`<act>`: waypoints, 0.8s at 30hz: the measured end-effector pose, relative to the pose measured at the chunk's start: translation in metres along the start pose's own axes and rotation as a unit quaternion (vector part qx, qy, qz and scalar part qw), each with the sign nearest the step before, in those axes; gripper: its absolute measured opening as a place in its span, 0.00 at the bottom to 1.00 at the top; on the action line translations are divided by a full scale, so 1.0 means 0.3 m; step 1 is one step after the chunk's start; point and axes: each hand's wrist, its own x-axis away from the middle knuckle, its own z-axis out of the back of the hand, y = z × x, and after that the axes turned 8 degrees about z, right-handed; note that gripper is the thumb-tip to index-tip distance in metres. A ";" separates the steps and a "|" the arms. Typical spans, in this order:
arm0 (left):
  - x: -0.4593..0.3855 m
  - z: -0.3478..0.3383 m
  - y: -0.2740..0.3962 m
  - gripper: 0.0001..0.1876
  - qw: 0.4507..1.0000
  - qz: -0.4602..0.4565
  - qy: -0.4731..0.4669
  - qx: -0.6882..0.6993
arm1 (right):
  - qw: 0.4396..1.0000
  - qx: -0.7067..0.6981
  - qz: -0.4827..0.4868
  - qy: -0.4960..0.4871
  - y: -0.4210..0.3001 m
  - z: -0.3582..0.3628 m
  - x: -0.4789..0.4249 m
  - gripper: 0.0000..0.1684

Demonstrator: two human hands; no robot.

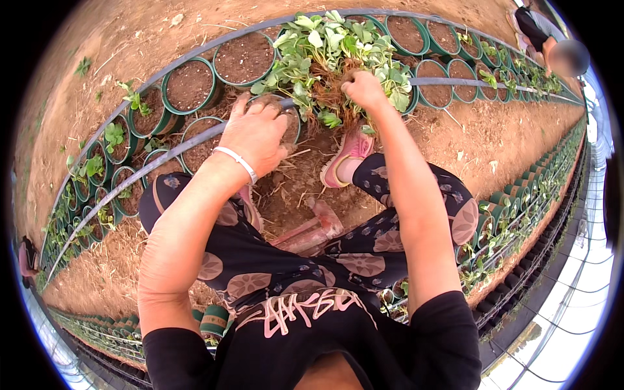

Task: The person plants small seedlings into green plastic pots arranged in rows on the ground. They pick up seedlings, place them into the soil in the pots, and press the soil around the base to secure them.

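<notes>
A heap of bare-root strawberry seedlings (336, 53) lies across green pots, its leaves outward and its reddish-brown roots (326, 83) bunched toward me. My right hand (364, 90) is at those roots, with its fingers curled in on them; the soil-dark fingertips are partly hidden. To the left, my left hand (261, 129) spreads over a soil-filled pot (292, 124), fingers apart and dirty with soil. The hand covers much of that pot. A white bracelet (237, 161) circles the left wrist. Beside the left hand, a grey pipe (204, 138) runs along the pots.
Soil-filled pots (189, 85) line both sides, several with small plants (114, 136). Below me is a worn reddish stool (312, 229), near my pink shoe (348, 156). Another potted row (507, 195) stands right. A person (538, 36) bends at the far upper right.
</notes>
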 end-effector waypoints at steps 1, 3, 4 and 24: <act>-0.001 -0.001 0.003 0.24 1.000 0.001 -0.006 0.002 | 0.994 0.105 -0.031 0.000 -0.015 -0.044 0.002 0.17; -0.002 -0.001 0.001 0.23 1.000 0.009 -0.016 -0.006 | 0.981 0.169 -0.089 0.035 -0.035 -0.111 0.014 0.16; 0.000 0.000 -0.003 0.23 0.999 0.015 -0.024 -0.014 | 0.976 0.192 -0.096 0.033 -0.040 -0.131 0.015 0.16; 0.039 0.035 -0.023 0.19 0.995 0.051 -0.086 0.006 | 0.927 -0.357 -0.088 0.074 -0.133 0.369 0.132 0.14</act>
